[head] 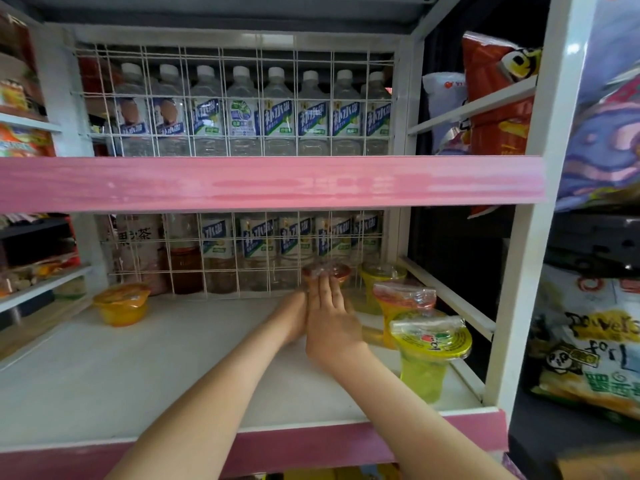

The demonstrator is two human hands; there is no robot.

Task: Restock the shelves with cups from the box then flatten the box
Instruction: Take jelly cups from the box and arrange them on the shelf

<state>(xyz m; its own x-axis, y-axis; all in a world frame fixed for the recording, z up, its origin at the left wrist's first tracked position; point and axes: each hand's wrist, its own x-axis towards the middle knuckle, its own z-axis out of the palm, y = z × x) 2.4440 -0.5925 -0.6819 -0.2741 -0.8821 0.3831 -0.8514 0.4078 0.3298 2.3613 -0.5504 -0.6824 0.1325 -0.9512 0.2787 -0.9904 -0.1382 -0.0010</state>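
Cup [342,270], clear plastic, red film lid, at back edge of shelf [138,358], under straight fingers [327,287] of right grip [332,327]; left grip [292,317] unclear.

Cups [431,344] in row along shelf [138,375] right side; lone cup [121,303] far left; bottles [256,237] behind wire grid [221,271].

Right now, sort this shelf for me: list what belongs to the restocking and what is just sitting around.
Part of the job: red cup, left hand, right hand, orange cup, green cup, shelf.
Just sitting around: water bottles, snack bags.
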